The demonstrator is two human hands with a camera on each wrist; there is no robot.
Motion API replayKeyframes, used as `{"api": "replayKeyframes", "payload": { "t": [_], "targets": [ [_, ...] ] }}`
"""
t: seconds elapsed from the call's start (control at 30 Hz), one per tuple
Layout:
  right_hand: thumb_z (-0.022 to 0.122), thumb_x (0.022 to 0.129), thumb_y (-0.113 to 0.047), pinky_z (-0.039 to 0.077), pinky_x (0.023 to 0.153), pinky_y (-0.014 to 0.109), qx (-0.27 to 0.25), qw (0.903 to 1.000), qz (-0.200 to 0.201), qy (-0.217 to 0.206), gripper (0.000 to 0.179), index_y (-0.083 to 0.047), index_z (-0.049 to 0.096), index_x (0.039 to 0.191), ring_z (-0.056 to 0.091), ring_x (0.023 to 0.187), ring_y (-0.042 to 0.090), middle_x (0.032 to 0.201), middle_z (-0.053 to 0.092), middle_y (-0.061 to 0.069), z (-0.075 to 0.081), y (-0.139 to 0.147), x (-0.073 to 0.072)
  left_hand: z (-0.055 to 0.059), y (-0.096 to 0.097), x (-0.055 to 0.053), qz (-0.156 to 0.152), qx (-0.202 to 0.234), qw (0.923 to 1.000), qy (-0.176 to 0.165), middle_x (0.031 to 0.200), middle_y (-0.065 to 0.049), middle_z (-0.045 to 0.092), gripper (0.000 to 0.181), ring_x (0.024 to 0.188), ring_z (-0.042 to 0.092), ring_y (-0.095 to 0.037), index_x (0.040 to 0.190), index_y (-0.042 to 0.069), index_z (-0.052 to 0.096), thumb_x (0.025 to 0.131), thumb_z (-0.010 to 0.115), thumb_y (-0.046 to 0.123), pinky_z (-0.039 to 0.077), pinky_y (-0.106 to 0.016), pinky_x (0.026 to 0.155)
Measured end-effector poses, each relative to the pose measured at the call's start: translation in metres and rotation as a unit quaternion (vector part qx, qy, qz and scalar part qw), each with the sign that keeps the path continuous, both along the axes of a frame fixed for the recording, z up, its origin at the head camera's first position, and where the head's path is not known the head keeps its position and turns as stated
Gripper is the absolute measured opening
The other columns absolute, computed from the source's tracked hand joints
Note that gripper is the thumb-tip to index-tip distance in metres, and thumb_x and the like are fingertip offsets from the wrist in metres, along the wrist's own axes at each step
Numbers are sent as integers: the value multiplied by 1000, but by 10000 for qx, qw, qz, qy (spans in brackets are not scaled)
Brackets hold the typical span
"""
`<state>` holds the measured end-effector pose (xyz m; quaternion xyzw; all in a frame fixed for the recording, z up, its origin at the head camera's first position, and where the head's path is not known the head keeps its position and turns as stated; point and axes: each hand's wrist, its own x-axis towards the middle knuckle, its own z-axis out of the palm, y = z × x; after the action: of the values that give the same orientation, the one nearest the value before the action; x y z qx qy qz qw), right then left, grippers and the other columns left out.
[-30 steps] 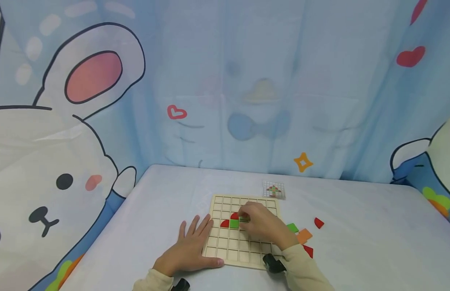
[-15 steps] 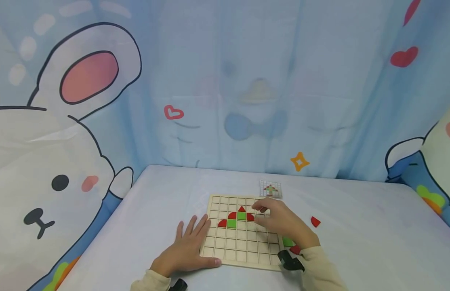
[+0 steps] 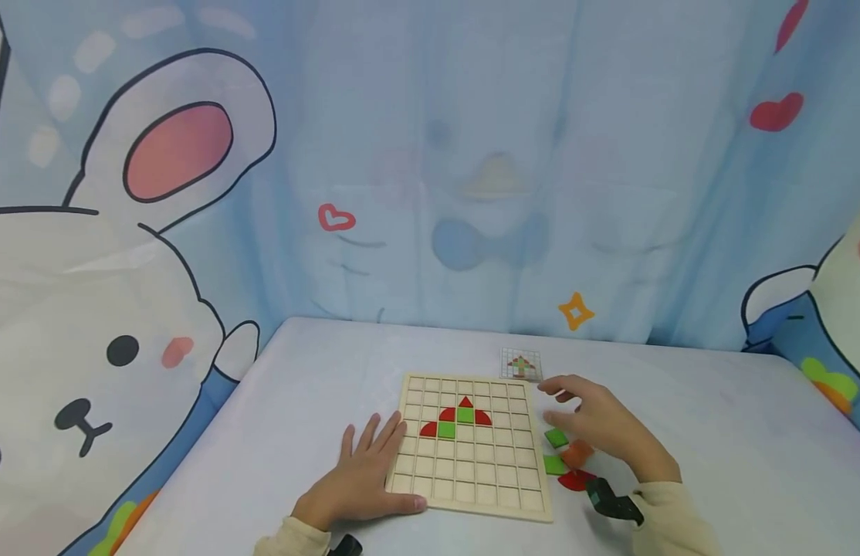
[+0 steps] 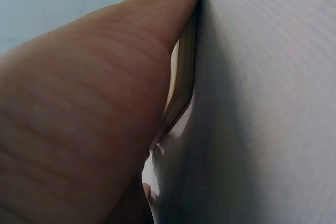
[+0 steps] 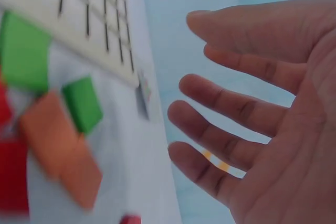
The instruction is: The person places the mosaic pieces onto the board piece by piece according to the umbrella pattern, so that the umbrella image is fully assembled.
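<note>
Green blocks (image 3: pixel 555 465), lower rt of frame, just below R hand (image 3: pixel 600 421), fingers apart, nothing held; L hand (image 3: pixel 363 475) farther, spread at board (image 3: pixel 482 511) edge.

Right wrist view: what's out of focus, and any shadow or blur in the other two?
Right wrist: the orange blocks are blurred, the right hand clearer; left wrist: a dark shadow lies on the cloth beside the left hand; head: the grid on the board shows clearly, the card too small for fine detail.
</note>
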<state>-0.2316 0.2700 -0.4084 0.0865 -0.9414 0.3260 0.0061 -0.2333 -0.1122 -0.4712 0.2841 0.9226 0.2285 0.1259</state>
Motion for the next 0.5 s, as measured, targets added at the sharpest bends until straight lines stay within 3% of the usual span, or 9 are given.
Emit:
{"api": "replayKeyframes", "payload": {
  "t": [0.37, 0.5],
  "targets": [
    [83, 90, -10, 57, 88, 49, 307, 9971, -146, -678, 44, 0, 70, 131, 59, 105, 30, 121, 69, 10, -14, 41, 12, -6, 2, -1, -13, -83, 10000, 35, 180, -11, 7, 121, 163, -1, -42, 171, 4, 19, 89, 68, 79, -5, -73, 120],
    [84, 86, -3, 54, 81, 42, 364, 9971, -28, -663, 39, 0, 73, 123, 54, 97, 26, 109, 66, 4, -21, 47, 12, -4, 2, -2, -19, -33, 10000, 38, 179, -12, 8, 123, 163, -1, -44, 171, 3, 19, 88, 68, 79, -6, -74, 119]
  ]
}}
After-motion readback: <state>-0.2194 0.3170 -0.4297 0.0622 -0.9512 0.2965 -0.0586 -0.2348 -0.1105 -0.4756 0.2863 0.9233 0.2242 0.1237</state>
